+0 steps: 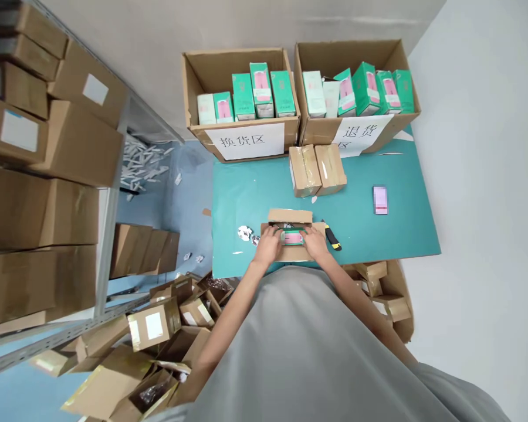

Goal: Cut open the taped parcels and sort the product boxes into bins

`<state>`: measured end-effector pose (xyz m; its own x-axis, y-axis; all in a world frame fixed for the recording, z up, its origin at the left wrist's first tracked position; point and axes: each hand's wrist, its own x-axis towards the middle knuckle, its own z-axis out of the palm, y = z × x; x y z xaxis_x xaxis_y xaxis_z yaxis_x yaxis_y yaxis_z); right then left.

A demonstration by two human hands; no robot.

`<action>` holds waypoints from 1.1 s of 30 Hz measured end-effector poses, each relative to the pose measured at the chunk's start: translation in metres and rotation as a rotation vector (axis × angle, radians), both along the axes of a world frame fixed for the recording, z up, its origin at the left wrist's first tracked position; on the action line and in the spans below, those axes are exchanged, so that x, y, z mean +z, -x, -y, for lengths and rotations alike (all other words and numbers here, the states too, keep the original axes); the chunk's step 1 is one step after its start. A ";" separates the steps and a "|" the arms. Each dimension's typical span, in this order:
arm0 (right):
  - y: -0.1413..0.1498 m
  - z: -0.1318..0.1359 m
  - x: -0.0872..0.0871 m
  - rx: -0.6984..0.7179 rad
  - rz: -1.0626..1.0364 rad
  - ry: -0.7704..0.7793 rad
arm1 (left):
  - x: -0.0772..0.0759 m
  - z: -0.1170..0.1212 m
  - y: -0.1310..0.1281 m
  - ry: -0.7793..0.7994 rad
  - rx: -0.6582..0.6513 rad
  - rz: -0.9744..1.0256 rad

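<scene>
A small opened cardboard parcel [290, 217] lies on the teal table [361, 228] close to its near edge. Inside it sits a green and pink product box [293, 237]. My left hand [268, 245] grips the left end of that box, fingers curled. My right hand [315, 242] holds its right end the same way. Both hands rest over the parcel's open flaps.
A yellow and black box cutter [333, 235] lies just right of the parcel. Two taped small parcels [317, 169] and a pink phone [380, 199] lie farther back. Two large labelled cartons [242, 99] [356, 88] hold green boxes. Shelves of cartons [48, 176] stand left; empty boxes [158, 346] litter the floor.
</scene>
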<state>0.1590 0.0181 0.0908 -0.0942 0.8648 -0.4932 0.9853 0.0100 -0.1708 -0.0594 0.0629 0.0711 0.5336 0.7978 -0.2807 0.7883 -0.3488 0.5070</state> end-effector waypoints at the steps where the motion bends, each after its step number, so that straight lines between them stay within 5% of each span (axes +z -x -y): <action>1: -0.003 0.000 -0.003 0.032 0.003 -0.007 | -0.001 -0.003 0.006 -0.003 -0.006 -0.030; 7: -0.017 -0.006 -0.019 0.219 0.005 -0.047 | -0.010 -0.015 0.005 0.005 -0.111 -0.174; 21: -0.013 -0.009 -0.047 0.306 0.070 -0.140 | -0.027 -0.023 -0.007 -0.080 -0.204 -0.285; 27: -0.024 -0.009 -0.039 0.325 0.034 -0.181 | -0.019 -0.025 0.002 -0.096 -0.188 -0.192; 33: -0.047 -0.002 -0.018 0.264 -0.187 -0.343 | -0.001 -0.023 0.026 -0.157 -0.144 0.108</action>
